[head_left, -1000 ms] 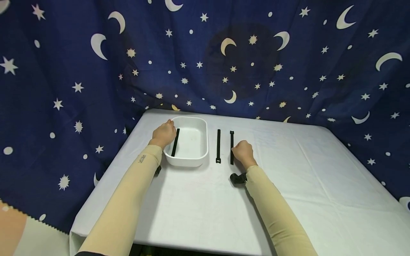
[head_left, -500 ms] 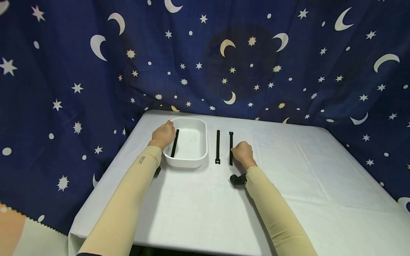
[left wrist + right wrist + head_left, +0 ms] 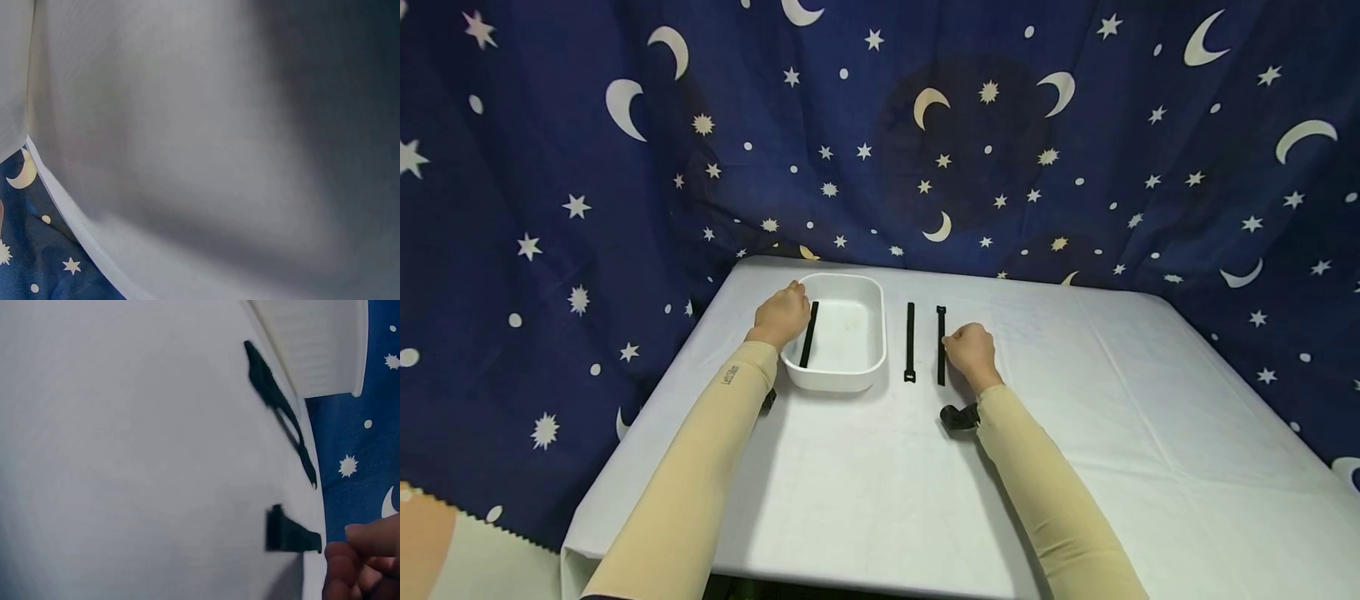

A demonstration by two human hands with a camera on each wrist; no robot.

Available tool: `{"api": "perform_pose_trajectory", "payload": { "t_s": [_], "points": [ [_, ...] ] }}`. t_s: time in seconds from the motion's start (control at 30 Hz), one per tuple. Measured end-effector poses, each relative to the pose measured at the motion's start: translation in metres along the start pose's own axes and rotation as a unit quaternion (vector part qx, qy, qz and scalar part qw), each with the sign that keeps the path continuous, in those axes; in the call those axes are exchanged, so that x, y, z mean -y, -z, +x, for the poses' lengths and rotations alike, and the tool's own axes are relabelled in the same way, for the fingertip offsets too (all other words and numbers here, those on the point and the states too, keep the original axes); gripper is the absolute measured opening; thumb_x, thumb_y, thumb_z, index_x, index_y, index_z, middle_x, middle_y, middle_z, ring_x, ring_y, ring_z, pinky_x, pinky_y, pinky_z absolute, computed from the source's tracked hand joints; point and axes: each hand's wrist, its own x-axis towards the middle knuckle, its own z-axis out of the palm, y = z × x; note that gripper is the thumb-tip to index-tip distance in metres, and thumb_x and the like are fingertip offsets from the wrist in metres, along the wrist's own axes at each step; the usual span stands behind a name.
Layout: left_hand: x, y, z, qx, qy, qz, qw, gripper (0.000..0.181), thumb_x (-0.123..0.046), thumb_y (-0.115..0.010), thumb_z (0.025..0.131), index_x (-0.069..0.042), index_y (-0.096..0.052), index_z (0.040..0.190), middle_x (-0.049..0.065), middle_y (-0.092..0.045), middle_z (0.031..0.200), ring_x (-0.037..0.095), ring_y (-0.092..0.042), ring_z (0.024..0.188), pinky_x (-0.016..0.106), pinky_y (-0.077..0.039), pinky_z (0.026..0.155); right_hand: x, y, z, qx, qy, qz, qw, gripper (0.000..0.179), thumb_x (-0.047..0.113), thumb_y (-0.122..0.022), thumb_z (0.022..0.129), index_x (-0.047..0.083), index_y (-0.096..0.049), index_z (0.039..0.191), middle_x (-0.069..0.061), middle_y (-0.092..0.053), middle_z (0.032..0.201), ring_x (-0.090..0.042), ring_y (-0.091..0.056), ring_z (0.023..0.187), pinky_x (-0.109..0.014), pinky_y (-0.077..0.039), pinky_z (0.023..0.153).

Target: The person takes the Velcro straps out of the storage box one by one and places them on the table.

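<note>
Near the left edge of a white tub [image 3: 850, 337] my left hand [image 3: 782, 315] rests with curled fingers over the rim, seeming to grip it. Inside the tub a black strap [image 3: 809, 335] leans by that hand. My right hand [image 3: 972, 350], fingers curled, is at the right side of another black strap [image 3: 942, 358] with a wider far end. In the right wrist view the strap [image 3: 294, 537] reaches close to the fingertips; whether they pinch it is unclear. A third strap [image 3: 910, 342] lies between tub and right hand. The left wrist view is mostly blurred cloth.
A white cloth covers the table [image 3: 865, 467]. Behind it hangs a dark blue curtain [image 3: 850, 108] with moons and stars. A black wrist device [image 3: 957, 417] sits under the right wrist. Both forearms wear pale sleeves [image 3: 688, 475].
My right hand has shifted slightly away from me along the strap beside it. The left hand, the tub and the straps stay where they were.
</note>
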Motion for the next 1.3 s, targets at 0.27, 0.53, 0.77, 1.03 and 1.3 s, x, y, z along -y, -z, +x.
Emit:
{"api": "perform_pose_trajectory", "payload": {
  "t_s": [0.27,0.53,0.77,1.03,1.3],
  "points": [
    [-0.002,0.002,-0.001,0.005,0.002,-0.003,1.0000,0.052,-0.022,-0.028,0.107,0.001,-0.039,0.151,0.020,-0.034,0.161,0.039,-0.040,0.144,0.055,-0.043,0.113,0.010,0.005,0.000,-0.009,0.016,0.011,0.9998,0.036,0.018,-0.062,0.098,-0.002,-0.071,0.069,-0.002,-0.062,0.054,-0.015,-0.052,0.049,-0.026,-0.043,0.053],
    [-0.001,0.002,-0.001,0.004,0.002,-0.005,1.0000,0.051,-0.022,-0.028,0.106,0.001,-0.040,0.151,0.020,-0.035,0.160,0.039,-0.041,0.144,0.056,-0.043,0.112,0.025,0.005,-0.001,-0.020,0.022,0.033,0.9990,0.032,0.020,-0.061,0.099,-0.001,-0.073,0.078,-0.010,-0.073,0.070,-0.016,-0.061,0.056,-0.025,-0.046,0.053],
    [-0.001,0.001,-0.001,0.006,0.005,-0.004,1.0000,0.051,-0.023,-0.029,0.107,0.000,-0.041,0.151,0.019,-0.035,0.160,0.039,-0.042,0.143,0.056,-0.044,0.112,0.040,0.006,-0.003,-0.023,0.034,0.072,0.9966,0.030,0.018,-0.061,0.099,-0.002,-0.073,0.081,-0.018,-0.076,0.082,-0.013,-0.066,0.059,-0.022,-0.053,0.055],
    [-0.001,0.002,-0.001,0.005,0.002,-0.003,1.0000,0.051,-0.023,-0.030,0.107,0.001,-0.041,0.151,0.019,-0.035,0.160,0.039,-0.042,0.143,0.055,-0.043,0.113,0.052,0.004,-0.002,-0.023,0.032,0.089,0.9953,0.027,0.017,-0.063,0.099,-0.003,-0.075,0.085,-0.018,-0.075,0.080,-0.011,-0.064,0.056,-0.020,-0.053,0.053],
    [0.000,0.002,0.000,0.002,-0.001,0.001,1.0000,0.051,-0.023,-0.029,0.107,0.001,-0.041,0.150,0.019,-0.036,0.160,0.039,-0.044,0.142,0.056,-0.046,0.110,0.066,-0.002,-0.002,-0.021,0.048,0.104,0.9932,0.027,0.016,-0.062,0.098,-0.004,-0.075,0.086,-0.020,-0.075,0.082,-0.013,-0.066,0.059,-0.019,-0.052,0.053]
  ]
}}
